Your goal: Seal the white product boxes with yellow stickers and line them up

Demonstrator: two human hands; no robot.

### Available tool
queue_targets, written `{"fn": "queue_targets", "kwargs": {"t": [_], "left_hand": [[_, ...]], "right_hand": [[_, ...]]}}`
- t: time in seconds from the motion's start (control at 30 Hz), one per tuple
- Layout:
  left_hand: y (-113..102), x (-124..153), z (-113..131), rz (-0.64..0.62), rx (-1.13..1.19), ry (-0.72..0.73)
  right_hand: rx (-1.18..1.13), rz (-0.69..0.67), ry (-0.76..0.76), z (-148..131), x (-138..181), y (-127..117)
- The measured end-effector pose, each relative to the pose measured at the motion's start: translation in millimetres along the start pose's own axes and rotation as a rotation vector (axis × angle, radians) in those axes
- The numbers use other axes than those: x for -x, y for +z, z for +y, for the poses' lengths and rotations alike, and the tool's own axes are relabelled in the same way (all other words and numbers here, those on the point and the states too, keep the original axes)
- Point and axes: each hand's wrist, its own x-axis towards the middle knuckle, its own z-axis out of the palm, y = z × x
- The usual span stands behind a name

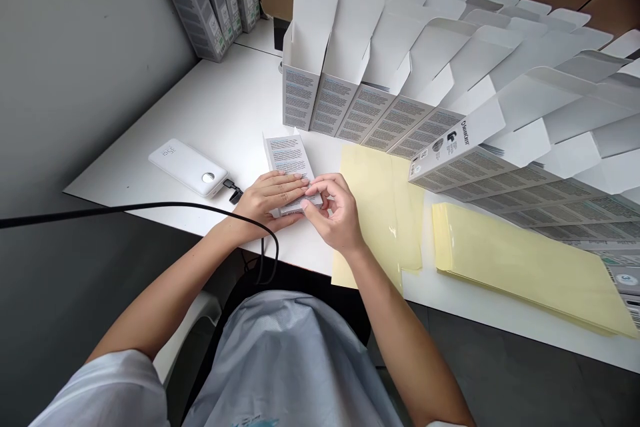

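Note:
A small white carton with grey printed text lies flat on the white table in front of me. My left hand rests on its near end, fingers laid flat across it and holding it down. My right hand is curled at the carton's near right corner, thumb and fingers pinched at its edge or flap. What the fingertips hold is too small to make out.
Rows of open white cartons with raised flaps stand at the back and right. Yellow sheets and a yellow stack lie right of my hands. A white power bank with a black cable lies left. More cartons lean against the wall.

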Motion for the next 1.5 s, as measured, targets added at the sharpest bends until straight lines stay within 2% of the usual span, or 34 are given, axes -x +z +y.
{"fn": "queue_targets", "kwargs": {"t": [0.13, 0.2, 0.37, 0.6, 0.73, 0.87, 1.03, 1.1, 1.17, 1.27, 1.33, 1.4, 1.5], "left_hand": [[2.6, 2.5, -0.8, 0.011, -0.006, -0.015], [3.8, 4.2, -1.2, 0.008, -0.006, -0.029], [4.4, 5.7, -1.1, 0.001, -0.002, -0.063], [1.9, 2.2, -1.8, 0.0, -0.027, -0.017], [1.7, 3.0, -0.9, -0.016, -0.029, -0.036], [2.3, 5.3, -0.2, -0.025, 0.008, -0.057], [-2.6, 6.5, 1.6, -0.095, 0.111, -0.135], [-6.6, 5.7, 3.8, -0.126, 0.249, -0.228], [-10.0, 3.6, 6.8, -0.081, 0.396, -0.436], [-13.2, -3.4, 11.2, 0.125, 0.513, -0.9], [-15.4, -10.3, 13.3, 0.176, 0.597, -1.13], [-18.1, -18.0, 14.4, 0.166, 0.675, -1.271], [-22.1, -28.4, 14.2, 0.132, 0.78, -1.408]], "right_hand": [[0.077, 0.144, 0.021, -3.9, -1.0, 14.9], [0.118, 0.159, 0.025, -5.4, -0.8, 18.5], [0.17, 0.128, 0.004, -5.8, 2.0, 17.3], [0.043, -0.005, -0.036, 7.0, -1.2, 1.6], [0.046, 0.012, -0.102, 7.9, -2.4, -2.5], [0.064, 0.03, 0.014, 4.1, 3.5, 0.8], [0.044, 0.006, 0.338, -2.9, 6.8, 4.0], [0.003, -0.07, 0.41, -8.9, 5.2, 4.6], [-0.006, -0.117, 0.419, -14.9, 5.7, 6.4], [-0.002, -0.046, 0.444, -18.2, 14.5, 13.1], [-0.007, 0.056, 0.44, -15.7, 24.3, 19.0], [-0.03, 0.101, 0.43, -11.7, 34.3, 24.2], [-0.069, 0.1, 0.421, -7.3, 45.7, 28.7]]}}
